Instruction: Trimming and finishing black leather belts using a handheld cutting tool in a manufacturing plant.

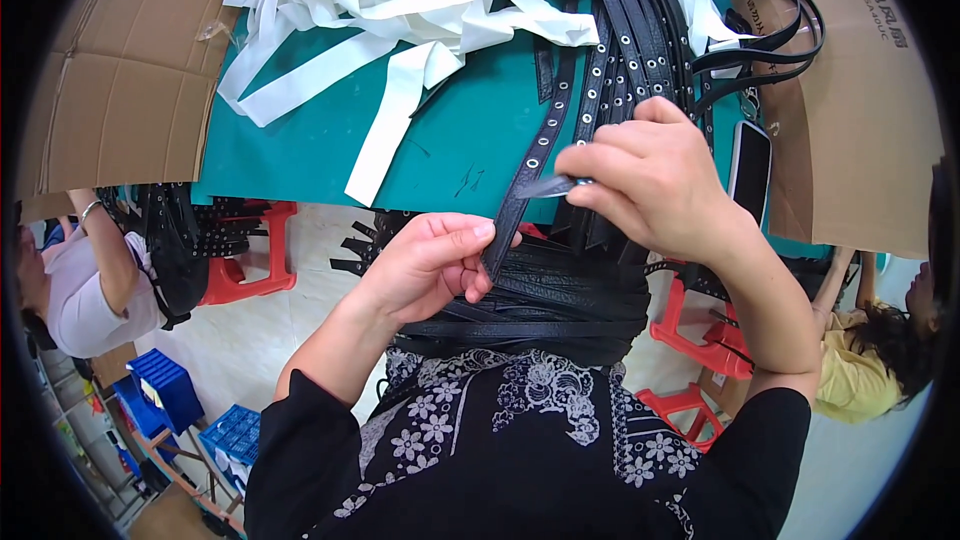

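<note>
A black strap with a row of silver eyelets runs down from the table over its near edge. Its lower end is pinched between the thumb and fingers of my left hand. My right hand is closed round a small pointed tool with a metallic blade; its handle is hidden in the fist. The blade's tip points left and lies over or against the strap, just above my left fingers; contact is hard to tell. More black eyelet straps lie bundled beyond my right hand. Several black straps are heaped on my lap.
White strips are piled on the green tabletop. A phone lies at right, near looped black straps. Cardboard boxes flank both sides. A person sits on each side, near red stools. Blue crates stand lower left.
</note>
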A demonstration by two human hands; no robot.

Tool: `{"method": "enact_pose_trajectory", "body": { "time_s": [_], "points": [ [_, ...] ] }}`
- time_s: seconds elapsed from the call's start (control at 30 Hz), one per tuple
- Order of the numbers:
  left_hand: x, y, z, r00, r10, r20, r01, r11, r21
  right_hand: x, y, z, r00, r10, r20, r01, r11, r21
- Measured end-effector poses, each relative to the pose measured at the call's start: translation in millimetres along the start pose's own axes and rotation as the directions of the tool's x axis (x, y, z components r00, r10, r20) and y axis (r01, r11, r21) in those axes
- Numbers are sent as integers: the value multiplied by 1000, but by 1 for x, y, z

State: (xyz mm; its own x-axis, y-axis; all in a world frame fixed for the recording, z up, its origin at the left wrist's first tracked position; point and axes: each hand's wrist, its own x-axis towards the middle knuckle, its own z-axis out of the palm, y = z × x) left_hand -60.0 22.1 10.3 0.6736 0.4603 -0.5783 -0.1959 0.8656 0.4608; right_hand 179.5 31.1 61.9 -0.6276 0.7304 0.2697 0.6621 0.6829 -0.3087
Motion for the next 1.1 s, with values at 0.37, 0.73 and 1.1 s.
{"method": "enact_pose_trajectory", "body": {
  "time_s": [0.37,0.73,1.1],
  "points": [
    [-1,-7,1,995,28,100,-23,998,-57,-14,-23,6,998,38,43,-44,988,147],
    [7,-52,10,948,71,309,146,768,-624,-22,-59,98,469,882,46,-367,147,918],
    [4,-44,4,964,163,210,-177,983,50,-4,-38,48,686,721,100,-612,497,616]
  ]
}}
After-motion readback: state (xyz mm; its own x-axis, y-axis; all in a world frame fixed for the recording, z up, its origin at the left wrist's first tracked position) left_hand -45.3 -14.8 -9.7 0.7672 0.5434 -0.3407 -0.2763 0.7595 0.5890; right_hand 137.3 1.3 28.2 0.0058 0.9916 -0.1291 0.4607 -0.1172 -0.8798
